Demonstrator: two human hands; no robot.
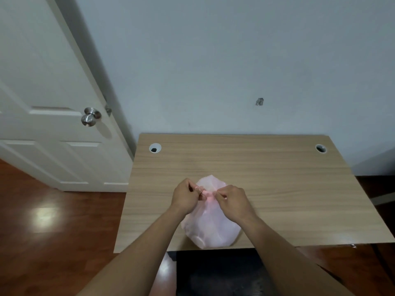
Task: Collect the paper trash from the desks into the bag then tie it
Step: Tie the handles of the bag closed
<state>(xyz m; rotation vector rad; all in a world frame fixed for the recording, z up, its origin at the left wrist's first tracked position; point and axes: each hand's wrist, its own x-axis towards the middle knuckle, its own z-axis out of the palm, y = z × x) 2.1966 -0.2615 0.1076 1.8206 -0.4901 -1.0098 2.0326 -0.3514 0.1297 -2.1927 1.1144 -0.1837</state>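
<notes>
A full, translucent pink plastic bag (210, 228) stands on the wooden desk (277, 189) near its front edge. Its top is gathered into a twisted pink knot between my two hands. My left hand (184, 196) pinches one bag handle on the knot's left side, fingers curled. My right hand (232, 201) pinches the other handle on the right side. Pale crumpled shapes show faintly through the bag's skin; what they are I cannot tell.
The desk has two round cable holes, one at the back left (155, 148) and one at the back right (321, 148). A white door with a metal knob (90, 119) stands left. Glossy wood floor (53, 231) lies left; a dark area sits under the desk front.
</notes>
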